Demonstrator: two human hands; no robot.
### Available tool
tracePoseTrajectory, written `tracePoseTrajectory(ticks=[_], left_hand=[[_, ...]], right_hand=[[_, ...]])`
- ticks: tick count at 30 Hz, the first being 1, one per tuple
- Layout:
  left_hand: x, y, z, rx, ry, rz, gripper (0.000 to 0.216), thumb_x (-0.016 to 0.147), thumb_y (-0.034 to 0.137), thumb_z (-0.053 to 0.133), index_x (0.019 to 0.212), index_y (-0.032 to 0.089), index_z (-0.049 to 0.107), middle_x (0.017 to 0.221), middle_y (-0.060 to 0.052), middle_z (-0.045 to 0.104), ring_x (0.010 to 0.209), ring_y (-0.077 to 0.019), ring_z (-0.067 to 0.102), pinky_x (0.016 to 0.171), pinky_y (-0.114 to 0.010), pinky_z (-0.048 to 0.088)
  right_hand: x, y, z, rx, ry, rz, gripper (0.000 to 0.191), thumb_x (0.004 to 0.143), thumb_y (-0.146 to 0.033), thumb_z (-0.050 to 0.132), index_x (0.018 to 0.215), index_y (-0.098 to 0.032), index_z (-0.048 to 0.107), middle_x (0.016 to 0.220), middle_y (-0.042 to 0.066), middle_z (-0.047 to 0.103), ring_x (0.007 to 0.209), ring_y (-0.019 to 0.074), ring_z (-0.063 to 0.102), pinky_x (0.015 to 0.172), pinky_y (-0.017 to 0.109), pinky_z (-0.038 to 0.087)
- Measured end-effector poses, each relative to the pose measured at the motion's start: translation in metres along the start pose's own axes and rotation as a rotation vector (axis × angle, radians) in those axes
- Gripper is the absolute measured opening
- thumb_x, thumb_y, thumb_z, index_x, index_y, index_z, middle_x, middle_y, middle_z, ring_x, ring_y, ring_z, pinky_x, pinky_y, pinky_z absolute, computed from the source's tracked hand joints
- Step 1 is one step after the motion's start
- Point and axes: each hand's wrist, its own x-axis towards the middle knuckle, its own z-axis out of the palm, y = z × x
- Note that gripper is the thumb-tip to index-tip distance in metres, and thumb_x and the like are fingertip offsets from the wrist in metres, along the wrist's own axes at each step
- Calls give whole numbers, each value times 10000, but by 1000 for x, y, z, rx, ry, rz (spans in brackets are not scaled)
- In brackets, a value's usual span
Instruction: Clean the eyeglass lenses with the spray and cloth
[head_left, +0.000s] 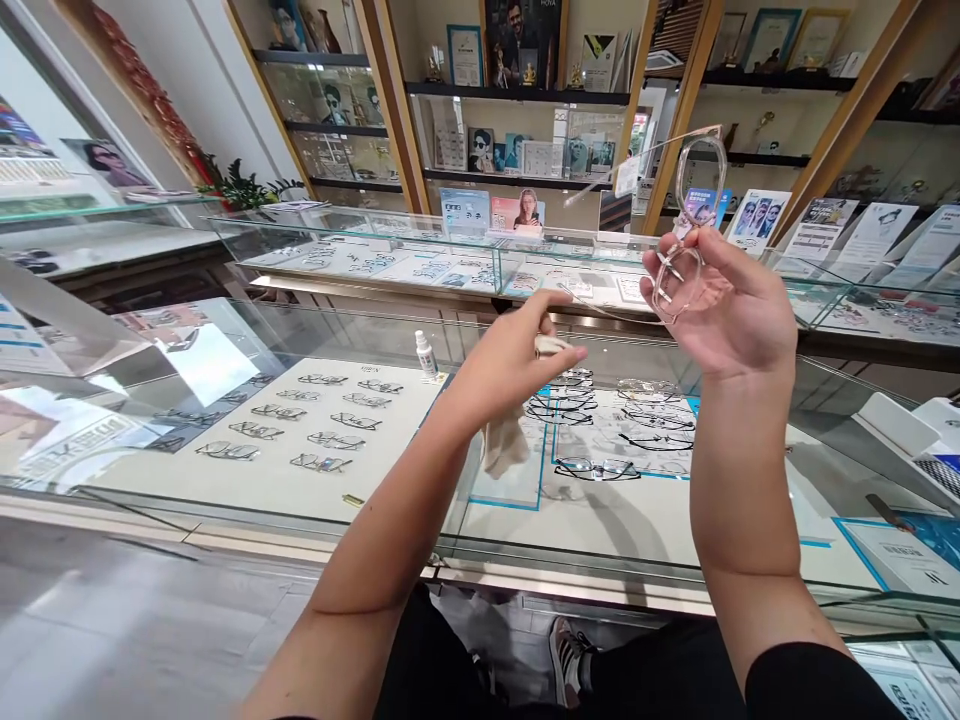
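My right hand [739, 310] is raised on the right, its thumb and fingers pinching clear-framed eyeglasses [703, 180] near the bridge. The glasses are turned on end, one lens above the other, with both temples stretching out to the left. A beige cleaning cloth [505, 445] hangs down from my left hand [510, 360], which is closed round part of it. My left fingertips are close to the tip of the lower temple; whether they touch it I cannot tell. Below, several dark-framed glasses [598, 469] rest on the glass counter [420, 515].
A white spray bottle [425, 354] stands on the counter, left of my left hand. Rows of eyeglasses [321, 463] lie in the display at left. A white box [896, 430] sits at right. Behind are another glass showcase [360, 235] and shelves [517, 95].
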Motion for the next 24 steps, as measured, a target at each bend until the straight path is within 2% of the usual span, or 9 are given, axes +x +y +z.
tracePoseTrajectory(ticks=[6,10,14,16,18,20,21,23,24], left_hand=[[-52,-44,11,-136,-274,-213,478,1029,491,606,1458,284,585,1185,-67,740,909,-223,705,807,-374,549],[-71,-66,15,-40,-325,-292,318,996,418,604,1272,267,645,1087,-52,803,980,-273,747,851,-401,541],[-75,-84,5,106,-328,-316,192,964,429,624,997,264,716,1120,-43,830,1118,-311,753,952,-431,519],[-70,-98,-5,100,-229,-362,229,963,469,637,942,261,732,1076,-38,827,1083,-298,753,936,-416,526],[-60,-120,-15,129,-33,-438,239,954,467,657,965,239,729,1069,-60,814,1045,-286,742,912,-402,532],[-47,-151,-23,153,212,-529,313,930,406,699,1169,204,688,1274,-118,763,1120,-282,712,960,-399,538],[-40,-169,-25,146,315,-589,464,905,373,729,1316,185,626,1394,-157,704,1172,-284,691,984,-398,540],[-29,-206,-26,95,458,-722,714,867,332,771,1491,152,473,1532,-222,586,1303,-297,638,1058,-402,519],[-24,-224,-25,76,485,-763,773,868,330,773,1530,154,415,1562,-232,553,1368,-309,602,1089,-413,503]], right_hand=[[1,7,6,19,-9,-41,233,870,-576,806,884,-362,714,1176,15,778,1368,317,635,1005,473,560],[2,13,11,-15,-30,-44,257,867,-598,794,913,-361,704,1136,26,772,1355,321,638,988,472,553],[1,13,16,68,-1,-14,202,906,-509,759,876,-330,671,1138,18,753,1286,287,661,995,449,539],[0,11,17,137,32,18,173,915,-444,752,859,-312,656,1144,15,736,1273,262,661,1007,421,534],[-1,10,17,148,41,28,176,903,-439,772,861,-312,657,1145,19,732,1303,265,650,1012,414,534],[-1,10,17,101,32,13,208,882,-500,798,890,-330,678,1160,31,740,1353,293,631,1003,434,547],[-1,10,16,73,27,4,230,874,-539,805,913,-342,692,1178,37,745,1374,309,621,995,449,555],[-1,11,15,33,18,-13,272,865,-599,806,949,-360,707,1218,44,748,1396,333,610,979,477,573],[-1,12,15,24,15,-20,286,861,-614,806,948,-361,705,1233,44,747,1396,339,612,973,487,581]])
